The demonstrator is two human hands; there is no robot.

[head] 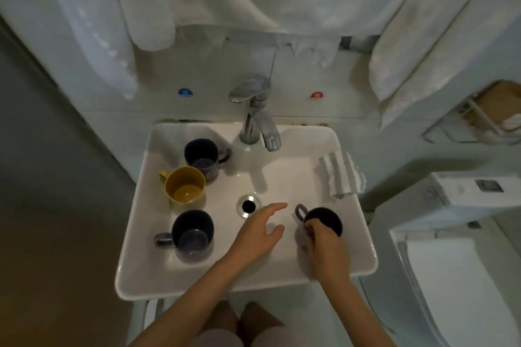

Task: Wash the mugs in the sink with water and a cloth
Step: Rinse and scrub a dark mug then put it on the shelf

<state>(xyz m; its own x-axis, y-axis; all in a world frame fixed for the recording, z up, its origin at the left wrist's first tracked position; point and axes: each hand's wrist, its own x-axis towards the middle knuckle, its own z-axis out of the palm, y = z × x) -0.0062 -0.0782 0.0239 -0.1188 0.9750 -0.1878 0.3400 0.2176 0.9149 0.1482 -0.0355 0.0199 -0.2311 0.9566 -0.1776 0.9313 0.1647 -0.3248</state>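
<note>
Several mugs stand in the white sink (pixel 349 236). On the left side are a dark mug (pixel 201 153) at the back, a yellow mug (pixel 186 183) in the middle and another dark mug (pixel 191 229) at the front. My right hand (pixel 324 248) grips a fourth dark mug (pixel 324 220) at the front right, its handle pointing left. My left hand (pixel 260 229) hovers open over the basin just left of that mug, near the drain (pixel 248 206). A striped cloth (pixel 342 175) hangs over the sink's right rim.
A chrome tap (pixel 255 113) stands at the back middle of the sink, no water running. White towels (pixel 417 45) hang on the wall above. A toilet (pixel 456 262) is close on the right. My knees show below the sink's front edge.
</note>
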